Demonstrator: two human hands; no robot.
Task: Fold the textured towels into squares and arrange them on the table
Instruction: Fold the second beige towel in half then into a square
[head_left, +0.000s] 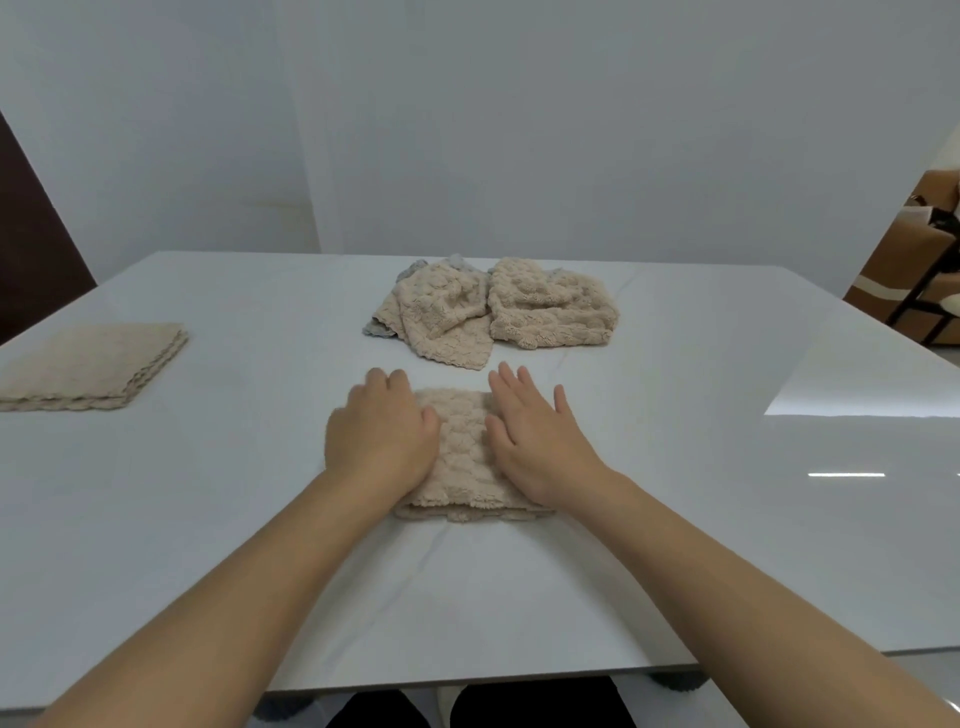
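Both of our hands lie flat on the folded beige towel (462, 460): left hand (382, 441), right hand (540, 449), fingers unclenched.

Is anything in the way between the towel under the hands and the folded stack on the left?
Nothing visible. The left hand and right hand press the folded towel; only bare table lies between it and the stack. The unfolded pile sits farther back.
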